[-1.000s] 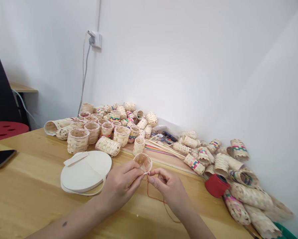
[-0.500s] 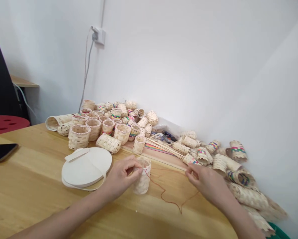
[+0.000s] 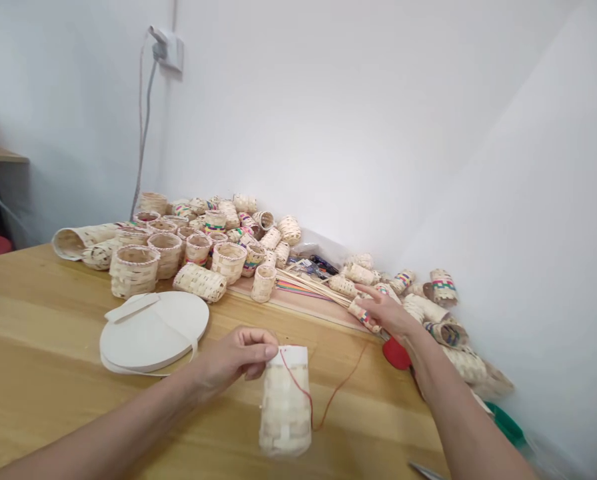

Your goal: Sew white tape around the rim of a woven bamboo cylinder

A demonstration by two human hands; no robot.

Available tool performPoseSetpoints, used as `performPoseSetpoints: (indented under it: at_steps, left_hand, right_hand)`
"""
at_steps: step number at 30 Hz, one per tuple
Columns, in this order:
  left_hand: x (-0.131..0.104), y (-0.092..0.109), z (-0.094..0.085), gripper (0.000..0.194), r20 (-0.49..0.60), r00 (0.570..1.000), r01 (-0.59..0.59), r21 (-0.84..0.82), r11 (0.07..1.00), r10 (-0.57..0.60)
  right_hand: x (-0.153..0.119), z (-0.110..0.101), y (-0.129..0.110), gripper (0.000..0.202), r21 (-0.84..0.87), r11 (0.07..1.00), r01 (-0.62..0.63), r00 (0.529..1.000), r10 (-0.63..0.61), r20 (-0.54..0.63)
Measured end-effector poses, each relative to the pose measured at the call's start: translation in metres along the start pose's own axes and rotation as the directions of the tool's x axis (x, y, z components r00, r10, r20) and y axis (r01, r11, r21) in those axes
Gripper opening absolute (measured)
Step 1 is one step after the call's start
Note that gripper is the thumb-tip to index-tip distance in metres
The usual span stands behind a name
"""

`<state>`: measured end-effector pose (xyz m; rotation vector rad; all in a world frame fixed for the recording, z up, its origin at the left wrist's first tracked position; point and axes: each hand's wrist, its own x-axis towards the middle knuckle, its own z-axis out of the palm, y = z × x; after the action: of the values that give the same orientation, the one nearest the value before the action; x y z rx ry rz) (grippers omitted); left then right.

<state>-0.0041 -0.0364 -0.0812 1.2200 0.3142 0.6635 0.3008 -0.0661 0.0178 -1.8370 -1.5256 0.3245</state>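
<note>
My left hand (image 3: 251, 352) is closed in a pinch on the rim of a small woven bamboo basket (image 3: 284, 413). A white strip (image 3: 293, 356) runs round the rim. From it, a red thread (image 3: 306, 395) sags in a loop and rises toward my right hand (image 3: 382, 310). My right hand is raised at the right, with fingers closed near the thread's far end; the fingertips are blurred and no needle can be made out. Beyond them lies a basket with a coloured band (image 3: 364, 315).
Many woven baskets (image 3: 134, 270) crowd the table's back. At left is a white roll of flat strip (image 3: 153, 333). Thin bamboo strips (image 3: 318, 290) lie behind the work. Beneath my right wrist is a red object (image 3: 396, 353); a metal tip (image 3: 425, 471) shows at the lower edge.
The view has shifted right and the held basket appears nearer and lower. My right hand has moved up and farther away. The red object and metal tip now show.
</note>
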Motion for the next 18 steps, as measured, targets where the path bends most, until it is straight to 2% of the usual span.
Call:
performPoseSetpoints:
  at_steps: [4,6,8,9,10,13,15,18]
  left_hand:
    - [0.005,0.001,-0.001,0.033,-0.142,0.988,-0.063,0.026,0.998,0.066]
    - [0.006,0.002,-0.001,0.031,-0.211,0.972,-0.083,0.110,0.990,0.105]
    - [0.006,0.003,0.002,0.030,-0.262,0.950,-0.102,0.244,0.964,0.167]
    - [0.005,0.004,0.004,0.029,-0.274,0.940,-0.115,0.306,0.945,0.203]
    - [0.004,0.006,0.006,0.028,-0.272,0.932,-0.134,0.358,0.924,0.241]
    - [0.002,0.010,0.012,0.024,-0.233,0.912,-0.195,0.479,0.856,0.338]
    - [0.000,0.011,0.015,0.023,-0.208,0.896,-0.217,0.568,0.794,0.393]
    - [-0.002,0.011,0.018,0.022,-0.182,0.878,-0.235,0.641,0.731,0.442]
  right_hand:
    - [-0.020,0.015,0.005,0.041,0.198,0.980,-0.033,0.985,0.065,-0.158]
    - [-0.040,0.033,-0.006,0.040,0.241,0.970,-0.029,0.984,0.070,-0.162]
    - [-0.064,0.056,-0.023,0.033,0.238,0.971,-0.012,0.993,0.040,-0.112]
    - [-0.076,0.067,-0.033,0.028,0.222,0.975,0.018,0.997,-0.001,-0.076]
    - [-0.086,0.077,-0.043,0.022,0.137,0.985,0.104,0.995,-0.103,-0.010]
    - [-0.105,0.098,-0.065,0.013,-0.079,0.942,0.326,0.945,-0.322,0.061]
    - [-0.107,0.104,-0.070,0.012,-0.164,0.921,0.354,0.935,-0.353,0.036]
    - [-0.105,0.107,-0.070,0.013,-0.199,0.925,0.323,0.943,-0.332,-0.014]
